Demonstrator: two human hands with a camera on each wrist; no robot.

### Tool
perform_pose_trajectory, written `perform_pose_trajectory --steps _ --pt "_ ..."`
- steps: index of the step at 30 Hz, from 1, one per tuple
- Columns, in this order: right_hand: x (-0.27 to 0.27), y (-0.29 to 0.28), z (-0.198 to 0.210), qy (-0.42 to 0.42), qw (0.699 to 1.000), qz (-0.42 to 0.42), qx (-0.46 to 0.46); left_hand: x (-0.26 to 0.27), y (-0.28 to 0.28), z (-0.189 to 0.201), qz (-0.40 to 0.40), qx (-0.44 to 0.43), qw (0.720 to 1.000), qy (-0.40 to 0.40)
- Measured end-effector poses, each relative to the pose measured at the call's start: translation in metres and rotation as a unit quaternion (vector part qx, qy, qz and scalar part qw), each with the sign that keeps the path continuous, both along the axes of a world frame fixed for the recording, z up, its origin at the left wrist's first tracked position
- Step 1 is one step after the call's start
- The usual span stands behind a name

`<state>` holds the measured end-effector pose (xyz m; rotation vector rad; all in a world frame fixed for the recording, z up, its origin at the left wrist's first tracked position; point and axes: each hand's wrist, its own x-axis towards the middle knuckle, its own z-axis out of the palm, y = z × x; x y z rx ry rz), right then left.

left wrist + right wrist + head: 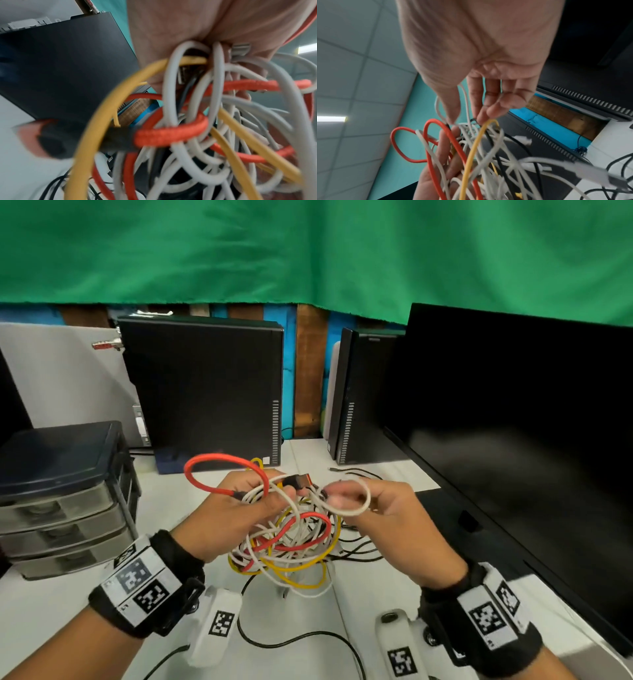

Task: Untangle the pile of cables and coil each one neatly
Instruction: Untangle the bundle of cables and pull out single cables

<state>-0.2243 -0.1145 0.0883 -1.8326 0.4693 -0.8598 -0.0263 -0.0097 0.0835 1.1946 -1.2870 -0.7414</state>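
Note:
A tangled bundle of cables (pixel 291 542) in white, red and yellow hangs above the white desk (pixel 68 611). My left hand (pixel 239 508) grips the top of the bundle, fingers curled round several strands; a red cable loop (pixel 219 470) arches over it. In the left wrist view the red braided cable (pixel 171 134) and yellow cable (pixel 106 121) hang below the fist. My right hand (pixel 346 498) pinches a white cable loop (pixel 363 501) beside the left hand. The right wrist view shows its thumb and fingers (pixel 488 108) meeting at the thin white cable (pixel 467 108).
Two black computer towers (pixel 205 392) (pixel 359 398) stand at the back and a black monitor (pixel 513 440) fills the right. A plastic drawer unit (pixel 61 494) sits at left. Black cables (pixel 308 642) trail across the desk beneath my hands.

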Motion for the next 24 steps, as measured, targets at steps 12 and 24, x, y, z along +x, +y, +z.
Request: perform_pose_trajectory --steps 12,24 --pt "0.001 0.002 -0.008 0.109 0.986 0.105 0.072 0.0 0.003 0.002 0.008 -0.011 1.0 -0.015" --pt "-0.012 -0.022 -0.005 0.234 0.829 -0.351 -0.366 0.009 -0.002 0.003 -0.104 0.06 0.956 -0.268"
